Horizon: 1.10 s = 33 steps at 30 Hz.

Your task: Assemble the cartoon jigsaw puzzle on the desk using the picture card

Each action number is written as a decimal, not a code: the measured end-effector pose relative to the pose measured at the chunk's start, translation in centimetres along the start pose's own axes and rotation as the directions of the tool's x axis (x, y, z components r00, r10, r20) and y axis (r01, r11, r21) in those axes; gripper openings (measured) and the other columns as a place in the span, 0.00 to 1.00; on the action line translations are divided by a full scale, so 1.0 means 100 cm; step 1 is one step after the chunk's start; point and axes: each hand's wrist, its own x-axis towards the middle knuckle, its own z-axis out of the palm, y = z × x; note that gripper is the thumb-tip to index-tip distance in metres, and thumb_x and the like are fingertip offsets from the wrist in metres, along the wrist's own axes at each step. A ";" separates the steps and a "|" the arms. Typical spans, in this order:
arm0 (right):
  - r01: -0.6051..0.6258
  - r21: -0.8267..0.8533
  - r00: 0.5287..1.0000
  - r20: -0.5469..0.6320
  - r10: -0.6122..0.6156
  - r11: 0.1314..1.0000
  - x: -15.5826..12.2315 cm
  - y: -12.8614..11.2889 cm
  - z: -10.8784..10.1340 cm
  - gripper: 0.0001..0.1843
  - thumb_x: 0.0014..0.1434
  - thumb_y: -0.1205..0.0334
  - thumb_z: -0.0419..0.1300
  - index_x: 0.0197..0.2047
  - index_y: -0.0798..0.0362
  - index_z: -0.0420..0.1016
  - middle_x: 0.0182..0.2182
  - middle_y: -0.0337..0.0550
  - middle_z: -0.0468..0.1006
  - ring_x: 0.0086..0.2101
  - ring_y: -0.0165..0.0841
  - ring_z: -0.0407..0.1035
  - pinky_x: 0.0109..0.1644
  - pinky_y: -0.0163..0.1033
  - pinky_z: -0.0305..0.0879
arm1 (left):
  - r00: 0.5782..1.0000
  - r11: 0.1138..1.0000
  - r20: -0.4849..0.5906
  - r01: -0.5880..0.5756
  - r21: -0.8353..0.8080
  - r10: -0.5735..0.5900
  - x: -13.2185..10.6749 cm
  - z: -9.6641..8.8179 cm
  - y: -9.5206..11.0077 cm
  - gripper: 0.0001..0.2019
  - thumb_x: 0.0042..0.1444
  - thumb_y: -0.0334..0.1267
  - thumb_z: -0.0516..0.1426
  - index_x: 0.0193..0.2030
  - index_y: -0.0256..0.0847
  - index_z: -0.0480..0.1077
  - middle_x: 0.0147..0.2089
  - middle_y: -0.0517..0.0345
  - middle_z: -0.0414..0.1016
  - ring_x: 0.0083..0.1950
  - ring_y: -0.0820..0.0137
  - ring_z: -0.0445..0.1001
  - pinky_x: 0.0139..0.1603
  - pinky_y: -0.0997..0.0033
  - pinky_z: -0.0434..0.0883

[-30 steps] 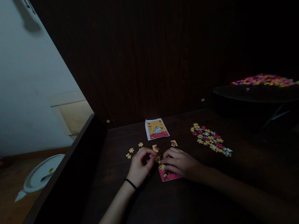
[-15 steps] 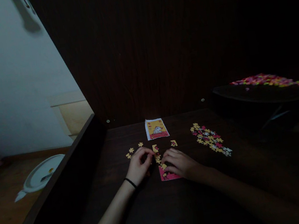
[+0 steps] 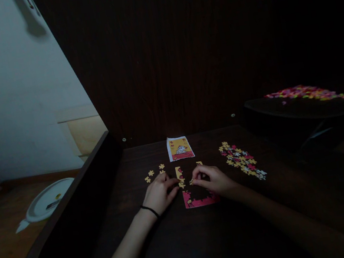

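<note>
My right hand [image 3: 214, 180] pinches a small yellow jigsaw piece [image 3: 192, 182] between thumb and forefinger, just above the gap inside a partly joined puzzle border. Its pink lower edge [image 3: 200, 202] lies nearest me, with a corner strip running up. A yellow left-side strip [image 3: 179, 172] stands above that corner. My left hand [image 3: 160, 192], with a black band at the wrist, has its thumb and forefinger closed at the strip's lower pieces. A yellow piece [image 3: 199, 163] peeks out behind my right hand. Loose yellow pieces [image 3: 151, 173] lie beyond my left hand.
A printed picture [image 3: 180, 148] of a white animal lies behind the puzzle. To the right is a pile of mixed pieces [image 3: 241, 159]. More colourful pieces [image 3: 309, 92] sit on a raised dark shelf. A raised board [image 3: 59, 227] edges the desk's left side, beside a white lidded bin [image 3: 48, 200].
My right hand has lifted a yellow piece up off the pink border's left corner, uncovering more of that edge. My left hand has shifted slightly down along the yellow strip.
</note>
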 end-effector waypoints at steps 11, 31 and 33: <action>-0.064 0.108 0.974 -0.210 0.085 0.992 0.003 0.000 -0.001 0.04 0.48 0.62 0.57 0.27 0.53 0.67 0.25 0.37 0.72 0.25 0.27 0.64 0.29 0.33 0.60 | 1.000 0.998 0.006 0.018 0.053 -0.018 0.003 0.008 0.005 0.13 0.54 0.42 0.52 0.44 0.44 0.69 0.35 0.57 0.66 0.37 0.70 0.66 0.36 0.74 0.66; -0.114 0.180 0.955 -0.252 0.158 0.977 0.003 0.002 0.000 0.06 0.48 0.60 0.56 0.29 0.53 0.65 0.26 0.39 0.71 0.27 0.29 0.64 0.30 0.35 0.61 | 1.000 0.998 0.003 -0.025 0.058 0.025 0.002 0.011 0.003 0.12 0.57 0.40 0.49 0.45 0.45 0.69 0.35 0.57 0.65 0.37 0.70 0.67 0.36 0.73 0.65; -0.113 0.208 0.951 -0.261 0.167 0.972 0.003 0.004 0.002 0.07 0.48 0.60 0.56 0.31 0.53 0.65 0.27 0.40 0.71 0.28 0.29 0.65 0.30 0.35 0.61 | 1.000 0.998 0.004 -0.026 0.059 0.026 0.002 0.012 0.003 0.12 0.57 0.40 0.49 0.45 0.45 0.69 0.35 0.57 0.65 0.37 0.70 0.67 0.36 0.73 0.65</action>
